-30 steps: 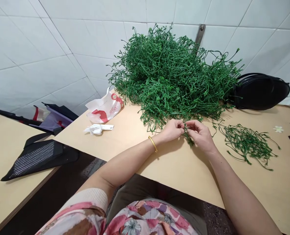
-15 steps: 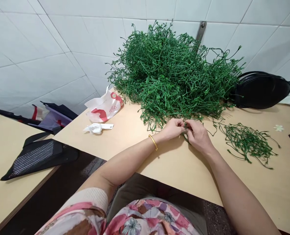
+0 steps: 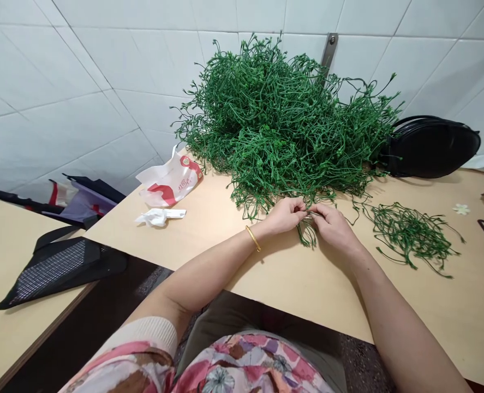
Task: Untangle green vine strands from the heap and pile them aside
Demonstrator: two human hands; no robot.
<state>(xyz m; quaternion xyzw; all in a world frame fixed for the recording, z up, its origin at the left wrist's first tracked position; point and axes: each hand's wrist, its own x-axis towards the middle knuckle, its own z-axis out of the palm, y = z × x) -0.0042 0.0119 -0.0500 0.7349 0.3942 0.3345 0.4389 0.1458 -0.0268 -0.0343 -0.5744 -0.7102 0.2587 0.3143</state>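
Observation:
My left hand (image 3: 286, 215) and my right hand (image 3: 332, 222) meet at the front edge of a big heap of green artificial stems (image 3: 282, 120). Both are closed in a pinch on a thin green stem piece (image 3: 306, 236), whose ends hang below the fingertips onto the table. The fingers hide most of this piece. A gold bracelet (image 3: 253, 239) circles my left wrist. To the right of my right hand lies a smaller loose pile of the same green stems (image 3: 413, 232).
A black bag (image 3: 434, 146) stands right of the heap. A red-and-white plastic bag (image 3: 170, 183) and crumpled white tissue (image 3: 160, 217) lie left. A small pale flower (image 3: 461, 209) is at the far right. A black mesh bag (image 3: 57, 267) rests on the left table (image 3: 8, 240).
The stem ends now hang visibly below my fingertips, where little of them showed before. My right hand's fingers have straightened slightly. The whole view has shifted a little.

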